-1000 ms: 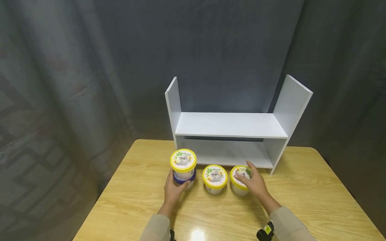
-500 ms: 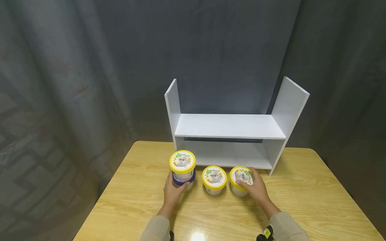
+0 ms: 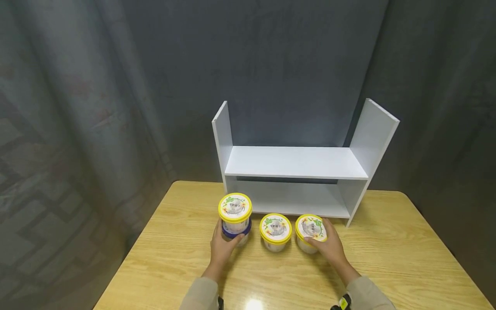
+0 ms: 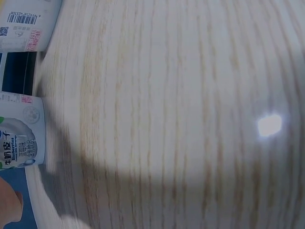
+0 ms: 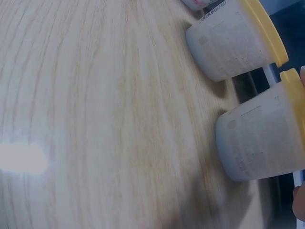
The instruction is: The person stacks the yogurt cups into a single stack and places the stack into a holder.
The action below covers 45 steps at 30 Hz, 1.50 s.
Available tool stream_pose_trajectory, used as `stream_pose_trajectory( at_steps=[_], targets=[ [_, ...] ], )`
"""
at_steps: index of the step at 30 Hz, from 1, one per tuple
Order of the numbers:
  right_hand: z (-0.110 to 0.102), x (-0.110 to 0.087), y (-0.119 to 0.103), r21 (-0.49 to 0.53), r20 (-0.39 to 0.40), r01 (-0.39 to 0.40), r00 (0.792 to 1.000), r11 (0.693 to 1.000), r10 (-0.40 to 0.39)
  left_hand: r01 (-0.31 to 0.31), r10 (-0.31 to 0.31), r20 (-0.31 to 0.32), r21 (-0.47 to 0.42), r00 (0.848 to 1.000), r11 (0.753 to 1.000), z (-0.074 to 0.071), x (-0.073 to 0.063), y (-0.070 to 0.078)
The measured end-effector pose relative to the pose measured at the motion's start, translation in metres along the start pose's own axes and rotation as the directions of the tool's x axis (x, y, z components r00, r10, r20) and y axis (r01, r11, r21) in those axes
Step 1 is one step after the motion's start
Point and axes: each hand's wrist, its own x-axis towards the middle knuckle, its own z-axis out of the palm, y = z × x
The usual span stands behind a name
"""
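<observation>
On the left of the row, a yellow-lidded tub (image 3: 235,207) is stacked on a blue-lidded tub (image 3: 244,241). My left hand (image 3: 222,247) grips the blue-lidded tub, thumb at its near side; its printed wall (image 4: 21,133) shows in the left wrist view. My right hand (image 3: 329,245) holds the rightmost yellow-lidded tub (image 3: 308,246) around its lid, the thumb over the near rim and the other fingers behind the right side. In the right wrist view this tub (image 5: 262,138) stands on the table. Between the hands sits a third yellow-lidded tub (image 3: 275,228), touched by neither.
Right behind the tubs stands a white two-level shelf (image 3: 296,161) with tall side panels. The wooden table (image 3: 271,284) reaches back to a dark grey curtain (image 3: 286,77).
My right hand has lowered from above the rightmost tub and closed its fingers and thumb around the lid. The left hand stays on the stacked tubs.
</observation>
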Motion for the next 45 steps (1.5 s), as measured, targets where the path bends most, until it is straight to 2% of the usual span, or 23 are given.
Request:
stream_pose_trajectory(
  at_steps=[9,19,32,39,45],
  targets=[
    [0.001,-0.004,0.003,0.011,-0.007,-0.022,1.0,1.0,0.022,0.012,-0.012,-0.004,0.003,1.0,1.0,0.001,-0.001,-0.001],
    [0.002,-0.004,0.012,0.043,0.011,-0.029,1.0,0.999,0.028,-0.005,0.005,-0.007,-0.002,1.0,1.0,0.0,0.0,0.001],
    [-0.001,-0.007,0.008,0.057,0.003,-0.134,0.991,0.989,0.134,-0.01,0.01,-0.005,0.011,1.0,1.0,0.0,0.001,0.0],
    [-0.005,-0.007,0.005,0.087,-0.031,-0.122,0.992,0.989,0.125,-0.003,0.003,-0.001,0.014,1.0,1.0,0.0,0.002,0.0],
    [-0.011,-0.005,0.001,0.061,-0.031,-0.091,0.995,0.994,0.093,0.012,-0.012,0.005,0.028,1.0,1.0,0.0,0.002,0.0]
  ],
)
